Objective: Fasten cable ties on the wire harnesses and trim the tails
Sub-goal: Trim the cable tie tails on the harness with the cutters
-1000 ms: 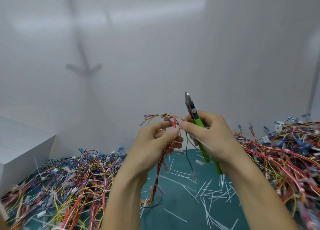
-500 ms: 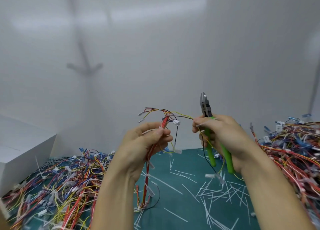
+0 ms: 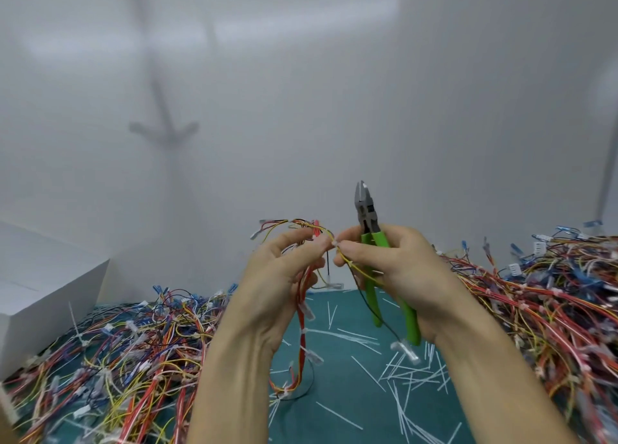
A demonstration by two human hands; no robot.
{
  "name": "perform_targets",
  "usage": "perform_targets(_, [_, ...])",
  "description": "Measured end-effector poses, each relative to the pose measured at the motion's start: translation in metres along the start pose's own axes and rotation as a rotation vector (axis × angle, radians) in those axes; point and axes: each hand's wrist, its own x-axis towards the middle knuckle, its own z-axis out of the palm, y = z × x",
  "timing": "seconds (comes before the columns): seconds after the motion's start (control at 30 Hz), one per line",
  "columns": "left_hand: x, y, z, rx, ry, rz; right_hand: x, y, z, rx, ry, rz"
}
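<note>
My left hand (image 3: 281, 276) holds a wire harness (image 3: 302, 313) of red, yellow and black wires raised above the table, its lower end hanging down to the mat. My right hand (image 3: 391, 263) grips green-handled cutters (image 3: 371, 243) with the jaws pointing up, and its thumb and forefinger pinch a yellow wire of the same harness. A small white connector (image 3: 335, 243) sits between the fingertips of both hands. The cutter jaws touch nothing.
A heap of harnesses (image 3: 117, 360) covers the left of the green mat (image 3: 334, 393); a bigger heap (image 3: 541, 303) rises on the right. Cut white tie tails (image 3: 408, 373) litter the mat. A white box (image 3: 43, 290) stands at far left, white walls behind.
My hands came apart half a second ago and have closed together again, the fingertips meeting at the harness top. The cutters have stayed upright in my right hand.
</note>
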Motion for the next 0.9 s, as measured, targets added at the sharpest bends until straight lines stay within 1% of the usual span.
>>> perform_targets(0.13, [-0.002,0.003,-0.001,-0.059,0.005,0.037,0.002,0.005,0.018,0.043,0.122,-0.049])
perform_targets(0.23, [-0.003,0.006,-0.005,-0.049,0.031,0.064,0.001,0.005,0.021,-0.02,0.184,-0.083])
perform_targets(0.33, [-0.002,0.006,-0.004,-0.032,0.085,0.09,0.0,0.003,0.018,-0.14,0.137,-0.096])
perform_targets(0.47, [-0.003,0.007,-0.001,-0.011,0.139,0.151,-0.001,0.004,0.01,-0.493,0.091,-0.055])
perform_targets(0.57, [-0.003,0.006,-0.003,-0.001,0.177,0.187,-0.002,0.005,0.005,-0.623,0.09,-0.027])
perform_targets(0.73, [-0.004,0.006,-0.004,0.032,0.202,0.208,-0.005,0.0,0.002,-0.718,-0.047,-0.012])
perform_targets(0.9, [-0.004,0.007,-0.004,0.033,0.201,0.219,-0.006,-0.001,0.004,-0.699,-0.042,-0.047])
